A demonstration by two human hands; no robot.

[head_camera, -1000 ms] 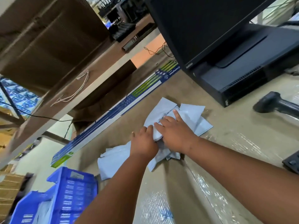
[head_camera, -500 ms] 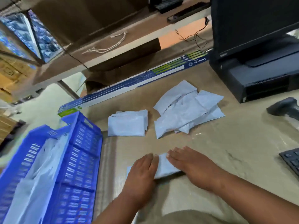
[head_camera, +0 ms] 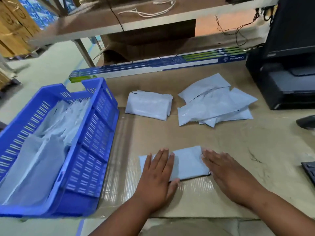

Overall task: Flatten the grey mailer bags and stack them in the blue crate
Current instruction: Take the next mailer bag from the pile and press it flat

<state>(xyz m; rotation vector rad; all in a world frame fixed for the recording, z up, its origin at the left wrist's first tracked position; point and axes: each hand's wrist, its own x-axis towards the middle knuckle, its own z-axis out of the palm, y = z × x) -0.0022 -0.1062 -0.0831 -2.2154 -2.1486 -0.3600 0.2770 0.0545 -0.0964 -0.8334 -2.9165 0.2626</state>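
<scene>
Head view: blue crate (head_camera: 95, 137) with grey mailer bags (head_camera: 51, 138).

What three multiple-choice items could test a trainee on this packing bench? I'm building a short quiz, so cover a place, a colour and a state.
1. Where is the crate relative to the mailer under the hands?
A. To its left
B. To its right
C. On the shelf above

2. What colour is the crate?
A. Red
B. Blue
C. Green

3. How do the hands meet the mailer?
A. Pinching it in the air
B. Palms flat on it
C. Not touching it

Key: 1 A, the blue crate sits left of the mailer. 2 B, its slotted walls are blue. 3 B, the left hand and right hand lie open and flat, pressing it onto the table.
</scene>
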